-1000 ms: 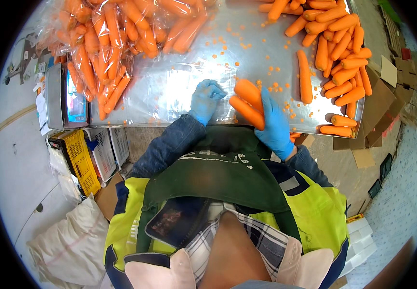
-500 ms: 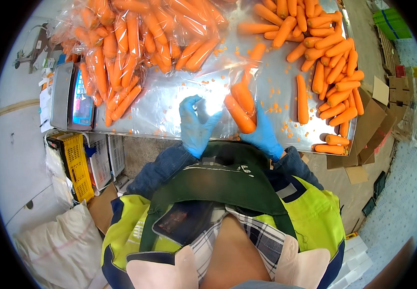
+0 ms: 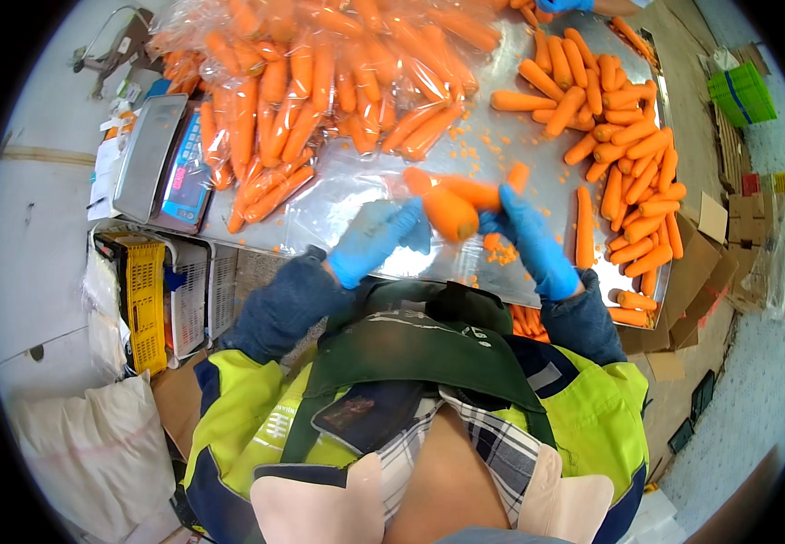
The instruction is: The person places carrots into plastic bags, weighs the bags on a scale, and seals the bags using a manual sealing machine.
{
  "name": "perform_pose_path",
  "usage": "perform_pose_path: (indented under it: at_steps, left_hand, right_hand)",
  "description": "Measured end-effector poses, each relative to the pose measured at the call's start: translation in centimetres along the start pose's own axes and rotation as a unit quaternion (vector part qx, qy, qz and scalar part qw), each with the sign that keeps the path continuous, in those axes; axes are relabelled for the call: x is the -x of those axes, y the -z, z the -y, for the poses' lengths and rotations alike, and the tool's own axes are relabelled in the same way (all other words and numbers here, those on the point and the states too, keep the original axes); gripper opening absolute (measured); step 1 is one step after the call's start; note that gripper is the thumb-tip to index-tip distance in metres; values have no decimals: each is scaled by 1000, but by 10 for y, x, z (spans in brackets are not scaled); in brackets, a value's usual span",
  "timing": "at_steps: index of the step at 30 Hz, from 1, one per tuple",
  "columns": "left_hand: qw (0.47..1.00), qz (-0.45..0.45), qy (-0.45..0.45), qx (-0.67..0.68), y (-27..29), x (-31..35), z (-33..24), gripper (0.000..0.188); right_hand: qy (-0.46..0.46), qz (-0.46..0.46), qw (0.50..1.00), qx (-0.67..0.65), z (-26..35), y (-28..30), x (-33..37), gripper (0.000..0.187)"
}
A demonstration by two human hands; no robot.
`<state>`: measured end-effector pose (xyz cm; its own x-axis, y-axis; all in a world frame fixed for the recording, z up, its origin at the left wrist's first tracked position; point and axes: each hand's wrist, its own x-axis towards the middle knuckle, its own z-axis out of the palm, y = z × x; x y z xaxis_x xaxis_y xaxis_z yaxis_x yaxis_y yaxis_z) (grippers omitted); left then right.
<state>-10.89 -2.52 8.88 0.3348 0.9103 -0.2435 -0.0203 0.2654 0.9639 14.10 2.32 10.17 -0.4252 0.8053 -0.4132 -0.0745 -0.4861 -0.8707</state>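
Observation:
Several carrots (image 3: 454,214) in what looks like a clear plastic bag are held between my hands, just above the near edge of the metal table (image 3: 320,213). My left hand (image 3: 376,243), in a blue glove, has its fingers curled together at the bag's left side. My right hand (image 3: 537,249), gloved the same way, grips the right side with fingers bent against the carrots. Thin film and slight blur hide exactly where the fingertips press. A single loose carrot (image 3: 585,227) lies to the right of my right hand.
Filled clear bags of carrots (image 3: 292,100) are heaped at the left, beside a scale (image 3: 161,168). Loose carrots (image 3: 633,154) cover the table's right side. Another person's gloved hand (image 3: 565,4) shows at the far edge. Yellow crate (image 3: 146,308) and cardboard (image 3: 701,263) stand off the table.
The carrots have been raised and tilted so their ends point toward me. My left hand has moved in to the bag, my right hand has swung upward, and another person's hand has appeared.

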Motion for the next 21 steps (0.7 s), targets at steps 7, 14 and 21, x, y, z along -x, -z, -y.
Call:
perform_pose_path:
  at_steps: [7, 14, 21]
  left_hand:
    - [982, -79, -170, 21, 88, 53, -148, 55]
    - [918, -229, -316, -70, 256, 104, -222, 43]
    - [863, -348, -362, -60, 419, 153, -204, 43]
  right_hand:
    - [286, 103, 952, 35, 124, -111, -28, 36]
    - [312, 216, 925, 24, 133, -202, -86, 45]
    - [57, 185, 979, 63, 41, -204, -123, 41]
